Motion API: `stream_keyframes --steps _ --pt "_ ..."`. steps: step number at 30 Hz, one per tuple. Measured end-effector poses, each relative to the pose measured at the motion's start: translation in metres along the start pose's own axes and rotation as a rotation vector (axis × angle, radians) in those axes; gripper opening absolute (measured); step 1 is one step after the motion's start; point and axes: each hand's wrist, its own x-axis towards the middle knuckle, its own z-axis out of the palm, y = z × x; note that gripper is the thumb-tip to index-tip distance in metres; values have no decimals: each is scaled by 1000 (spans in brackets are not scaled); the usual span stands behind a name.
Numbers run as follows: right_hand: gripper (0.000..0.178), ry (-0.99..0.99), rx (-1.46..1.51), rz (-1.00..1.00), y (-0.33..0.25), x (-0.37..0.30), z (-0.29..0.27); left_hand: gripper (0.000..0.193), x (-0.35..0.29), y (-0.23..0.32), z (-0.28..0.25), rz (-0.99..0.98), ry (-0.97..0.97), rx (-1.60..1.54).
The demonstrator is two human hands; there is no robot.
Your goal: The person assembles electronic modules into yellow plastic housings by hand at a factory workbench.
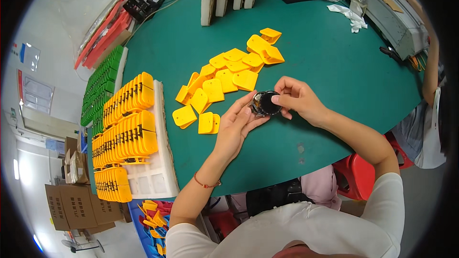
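Observation:
Between my hands is a small round black container (266,103) with a shiny, see-through-looking side; its exact kind is hard to make out. The fingers of my left hand (236,123) are wrapped round its left side. My right hand (300,99) pinches at its right edge, the thumb lying on the flat black face. What is inside is mostly hidden by my fingers. Just beyond my left hand lie several loose yellow plastic clips (213,89), folded pieces with rounded ends and small holes, scattered over the green table (306,57).
A white foam tray (165,162) at the left holds rows of yellow clips (125,136); green ones (100,83) stand behind it. White boards (209,0) rise at the far edge. A blue bin (138,229) of coloured parts sits lower left. Another person's arm (431,67) is at the right.

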Motion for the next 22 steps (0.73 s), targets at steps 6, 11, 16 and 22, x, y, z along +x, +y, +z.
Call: stream_keyframes --steps 6,11,16,22 --pt "16 34 -15 -23 -1 1 3 38 1 -3 -6 36 1 94" --pt "16 52 -41 -36 0 0 3 38 0 -4 -10 42 -24 114" --pt "16 30 -64 -46 0 1 5 38 -1 -4 -11 44 -28 140" --pt "15 23 -85 -41 0 0 4 39 -1 -4 -10 22 -49 142"
